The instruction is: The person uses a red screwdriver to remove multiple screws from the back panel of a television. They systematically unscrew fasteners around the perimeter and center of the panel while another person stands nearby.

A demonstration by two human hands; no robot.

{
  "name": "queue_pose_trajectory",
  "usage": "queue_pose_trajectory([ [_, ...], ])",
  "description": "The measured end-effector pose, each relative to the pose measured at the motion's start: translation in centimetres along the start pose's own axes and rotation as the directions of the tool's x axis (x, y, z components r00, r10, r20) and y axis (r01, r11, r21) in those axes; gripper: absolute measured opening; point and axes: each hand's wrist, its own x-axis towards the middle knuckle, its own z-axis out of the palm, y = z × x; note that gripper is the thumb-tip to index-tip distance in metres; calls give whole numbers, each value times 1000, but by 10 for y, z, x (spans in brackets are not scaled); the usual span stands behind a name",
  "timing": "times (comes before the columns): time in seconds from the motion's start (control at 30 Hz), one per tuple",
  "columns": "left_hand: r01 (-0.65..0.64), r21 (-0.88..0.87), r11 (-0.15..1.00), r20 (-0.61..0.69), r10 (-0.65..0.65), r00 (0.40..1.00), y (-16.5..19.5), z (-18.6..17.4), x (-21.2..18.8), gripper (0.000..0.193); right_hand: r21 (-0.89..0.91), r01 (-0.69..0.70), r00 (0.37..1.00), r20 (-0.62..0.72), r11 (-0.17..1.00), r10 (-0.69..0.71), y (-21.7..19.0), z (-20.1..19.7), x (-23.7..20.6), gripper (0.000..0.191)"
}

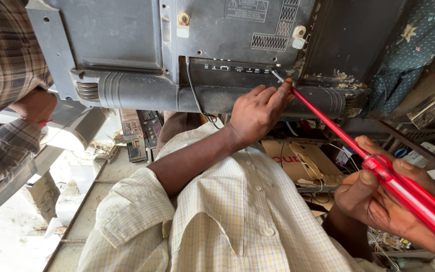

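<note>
A dark grey flat television lies back side up in front of me. My right hand grips the clear red handle of a long red screwdriver. Its metal tip rests at a screw point near the row of ports on the television's back. My left hand lies on the set's rounded lower edge, with its fingertips pinching the shaft just behind the tip. A black cable runs down from the back panel.
Another person in a plaid shirt stands at the left, one hand by the television's corner. Below lie a cardboard box, loose wires, circuit boards and a dark electronic unit. Patterned cloth hangs at the upper right.
</note>
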Motion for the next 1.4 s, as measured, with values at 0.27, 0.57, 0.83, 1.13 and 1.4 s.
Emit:
queue_pose_trajectory([
  [0.27, 8, 21, 1000, 19, -9, 1000, -1, 5, 1, 46, -620, 214, 909, -156, 755, -386, -15, -30, -3, 56],
  [0.57, 63, 5, 998, 10, -63, 998, -2, 9, -3, 49, -325, 157, -138, 928, -933, -346, 76, 57, 50, 52],
  [0.83, 104, -58, 993, -31, -106, 994, -4, 11, -2, 52, -96, 512, -349, 885, -854, -308, 43, 65, 58, 39],
  [1.13, 54, -56, 997, -52, -57, 997, -9, 16, 6, 49, -178, 478, -399, 829, -860, -393, 60, 88, 56, 31],
  [1.4, 76, -83, 994, -33, -79, 996, -11, 13, 8, 42, -218, 458, -383, 826, -862, -413, 69, 101, 49, 36],
])
